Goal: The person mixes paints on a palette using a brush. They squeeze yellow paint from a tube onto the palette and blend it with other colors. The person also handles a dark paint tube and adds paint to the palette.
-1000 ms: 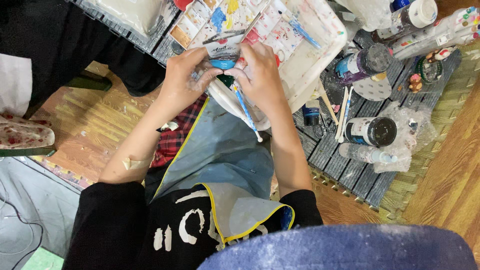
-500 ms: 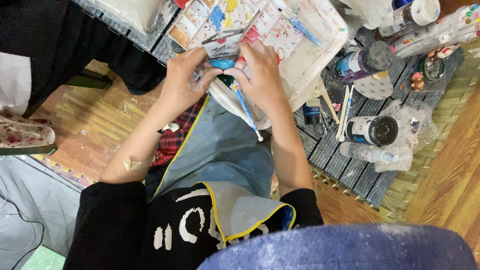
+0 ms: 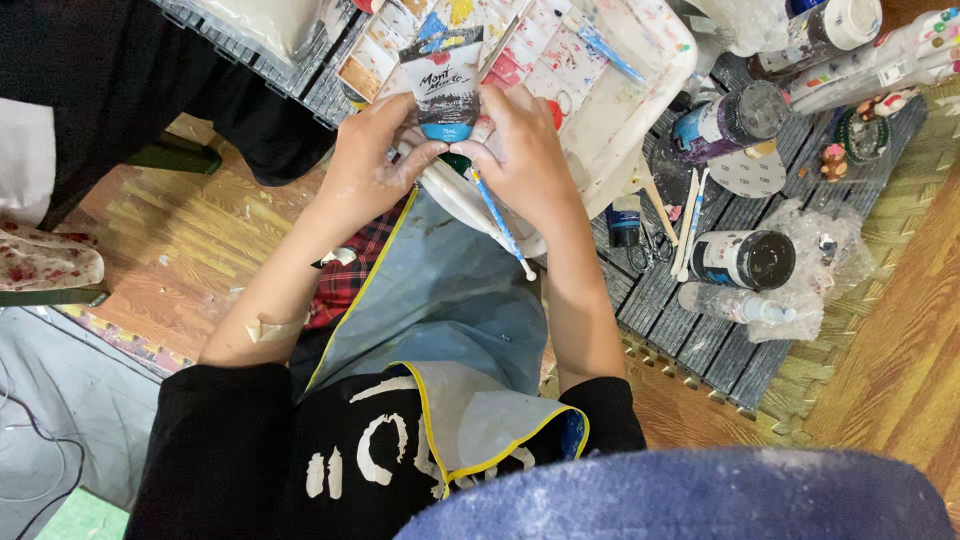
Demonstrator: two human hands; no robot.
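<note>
Palette tray (image 3: 640, 110): large white plastic tray, paint-stained wells, lying on the grey slatted mat (image 3: 700, 330) just beyond both hands.

Apron (image 3: 440, 300): grey-blue with yellow edging, spread over the lap directly below the work.

Left hand (image 3: 365, 165): closed around the lower left side of the paint tube, thumb and fingers pinching near its neck.

Right hand (image 3: 525, 150): closed on the tube's right side at the cap end, with a brush tucked in the same grip.

Jars (image 3: 745, 258): dark lidded pots and bottles standing to the right on the mat, well apart from the hands.

Paint tube (image 3: 447, 85): dark body, blue band, held upright over the tray's near edge, cap end down between both hands.

Brush (image 3: 500, 222): thin blue handle, slanting down from the right hand toward the apron.

Handling note: the step appears to be working the cap; a firm hold at the neck, not the body, would likely avoid squeezing paint out, and keeping the opening over the tray would spare the apron.
</note>
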